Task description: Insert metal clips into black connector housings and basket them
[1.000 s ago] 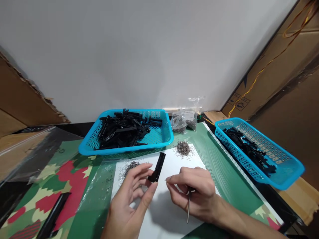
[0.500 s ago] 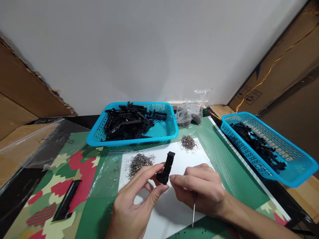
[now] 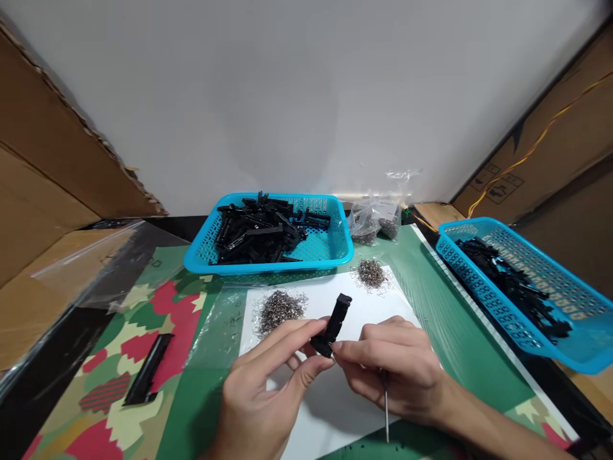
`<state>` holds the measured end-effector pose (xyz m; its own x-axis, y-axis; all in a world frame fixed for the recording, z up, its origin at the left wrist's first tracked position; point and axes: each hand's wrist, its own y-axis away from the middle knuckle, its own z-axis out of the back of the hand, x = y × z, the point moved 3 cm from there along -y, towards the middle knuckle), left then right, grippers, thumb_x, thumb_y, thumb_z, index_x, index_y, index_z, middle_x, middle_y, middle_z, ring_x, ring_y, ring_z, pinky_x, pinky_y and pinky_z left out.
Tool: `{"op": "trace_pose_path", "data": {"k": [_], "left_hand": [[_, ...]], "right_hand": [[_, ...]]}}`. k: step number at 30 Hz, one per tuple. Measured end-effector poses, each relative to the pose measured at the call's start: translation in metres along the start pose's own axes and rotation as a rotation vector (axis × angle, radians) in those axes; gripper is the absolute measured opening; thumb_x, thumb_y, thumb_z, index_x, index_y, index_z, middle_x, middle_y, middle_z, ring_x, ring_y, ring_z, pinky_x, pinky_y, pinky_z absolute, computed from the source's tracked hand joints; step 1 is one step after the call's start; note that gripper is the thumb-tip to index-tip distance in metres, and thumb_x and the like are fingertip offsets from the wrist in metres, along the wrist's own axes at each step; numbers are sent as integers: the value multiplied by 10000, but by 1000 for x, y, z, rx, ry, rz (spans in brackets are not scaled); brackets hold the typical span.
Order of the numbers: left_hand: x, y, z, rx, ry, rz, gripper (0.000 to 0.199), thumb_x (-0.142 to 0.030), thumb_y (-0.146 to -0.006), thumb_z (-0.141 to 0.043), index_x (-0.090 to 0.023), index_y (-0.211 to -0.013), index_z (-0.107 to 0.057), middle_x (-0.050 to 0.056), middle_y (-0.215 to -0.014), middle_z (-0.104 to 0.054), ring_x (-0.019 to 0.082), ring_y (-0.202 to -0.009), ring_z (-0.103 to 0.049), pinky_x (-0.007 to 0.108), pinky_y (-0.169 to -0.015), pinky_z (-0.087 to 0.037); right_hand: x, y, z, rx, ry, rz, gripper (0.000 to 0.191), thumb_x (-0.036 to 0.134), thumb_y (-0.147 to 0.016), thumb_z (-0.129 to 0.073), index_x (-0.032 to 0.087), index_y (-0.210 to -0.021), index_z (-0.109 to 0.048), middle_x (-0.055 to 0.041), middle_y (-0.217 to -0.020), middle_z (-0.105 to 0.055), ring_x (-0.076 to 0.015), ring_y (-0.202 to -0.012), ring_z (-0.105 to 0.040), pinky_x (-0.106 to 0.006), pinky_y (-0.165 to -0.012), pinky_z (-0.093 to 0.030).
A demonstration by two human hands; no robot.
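Between thumb and fingers, my left hand [image 3: 278, 377] holds a black plastic part [image 3: 336, 319] tilted up over a white sheet [image 3: 335, 409]. It has a long narrow body and a wider foot at the bottom. My right hand [image 3: 393, 364] is closed, with its fingertips against the part's lower end. A thin metal rod-like tool [image 3: 387, 409] sticks down out of that hand; its other end is hidden. Whether the right fingertips also pinch something small cannot be made out. Behind my left hand lies a pile of small metal springs [image 3: 281, 312].
A smaller heap of springs [image 3: 371, 273] lies farther back. One blue basket [image 3: 268, 268] of black parts stands behind, another blue basket [image 3: 507, 326] at right. Clear bags [image 3: 378, 220] sit between them. A long black part [image 3: 148, 370] rests on the camouflage-patterned sheet [image 3: 103, 399] at left.
The view has shifted, so most things appear slightly farther right. The black part leans a little more to the right. Both hands keep their holds, right fingertips still at its lower end.
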<state>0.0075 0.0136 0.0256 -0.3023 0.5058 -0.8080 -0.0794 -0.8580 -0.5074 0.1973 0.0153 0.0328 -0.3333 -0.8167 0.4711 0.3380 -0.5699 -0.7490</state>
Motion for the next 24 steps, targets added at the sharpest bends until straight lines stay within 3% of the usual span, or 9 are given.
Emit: {"op": "trace_pose_path", "data": {"k": [4, 8, 15, 20, 22, 24], "left_hand": [[3, 1, 1, -16, 91, 120, 313, -162, -832, -862, -331, -1095, -853, -7, -1032, -831, 99, -612, -704, 175, -583, -621], [5, 0, 0, 32, 200, 273, 299, -181, -813, -874, -324, -1075, -864, -19, -801, -825, 78, -392, -614, 161, -371, -515], [9, -1, 0, 69, 114, 241, 313, -172, -841, -811, -377, -1074, -854, 27, -1107, -844, 69, -315, -541, 209, -298, -504], [14, -2, -1, 111, 85, 275, 268, -241, -840, -816, -355, -1079, -852, 50, -1097, -843, 132, -432, -645, 220, -271, -456], [14, -3, -1, 102, 93, 305, 238, -258, -845, -817, -326, -1068, -864, 61, -1047, -855, 111, -394, -588, 220, -275, -438], [14, -5, -1, 96, 113, 336, 224, -286, -850, -826, -288, -1069, -873, 45, -852, -849, 88, -358, -511, 214, -300, -434]], "right_hand": [[0, -1, 0, 0, -23, -24, 125, 130, -1018, -615, 132, -1016, -740, 52, -589, -562, -74, -454, -448, -244, -455, -299], [-1, 1, 1, 24, -35, -8, 119, 129, -1011, -626, 135, -1042, -742, 56, -602, -525, -86, -469, -414, -271, -452, -272], [0, 1, 0, 118, 24, 15, 197, 19, -959, -574, 104, -1005, -745, 58, -626, -394, -122, -515, -252, -327, -466, -174], [-4, 2, 2, 157, 53, -1, 203, 15, -959, -569, 111, -1019, -739, 52, -641, -397, -127, -530, -276, -328, -484, -164], [-8, 3, 3, 151, 71, -11, 196, 29, -981, -584, 127, -1048, -740, 52, -653, -417, -117, -530, -310, -316, -486, -175], [-12, 5, 4, 136, 91, -5, 176, 59, -1004, -613, 155, -1067, -746, 53, -668, -439, -106, -535, -341, -300, -489, -200]]}}
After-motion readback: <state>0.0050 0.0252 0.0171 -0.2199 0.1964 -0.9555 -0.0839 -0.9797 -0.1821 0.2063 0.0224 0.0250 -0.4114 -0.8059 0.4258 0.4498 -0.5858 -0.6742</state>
